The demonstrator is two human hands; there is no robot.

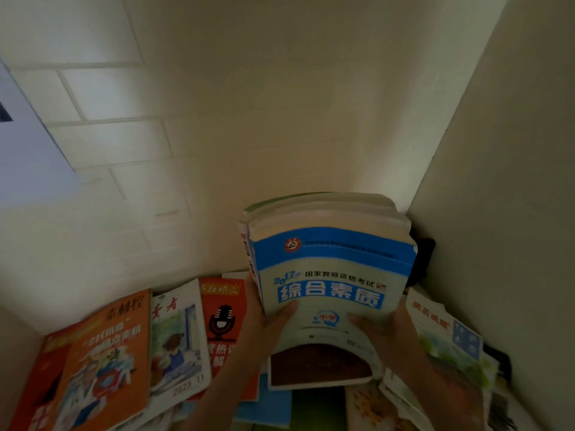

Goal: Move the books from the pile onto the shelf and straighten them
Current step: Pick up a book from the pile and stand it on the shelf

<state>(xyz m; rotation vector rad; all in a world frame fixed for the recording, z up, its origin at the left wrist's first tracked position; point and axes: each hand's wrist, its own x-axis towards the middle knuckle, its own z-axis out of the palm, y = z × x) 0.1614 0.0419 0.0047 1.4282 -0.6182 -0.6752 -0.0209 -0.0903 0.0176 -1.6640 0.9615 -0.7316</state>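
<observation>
At 3 o'clock corner: book stack (329,269), L hand (264,321) + R hand (392,331) clamped on it; keep level, square edges vs wall (497,181).

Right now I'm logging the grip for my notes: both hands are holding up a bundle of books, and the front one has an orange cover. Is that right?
Not quite. In the head view the front book of the bundle is blue and white, not orange; the orange covers lie in the pile at lower left. The left hand and right hand do both hold the bundle up.
</observation>
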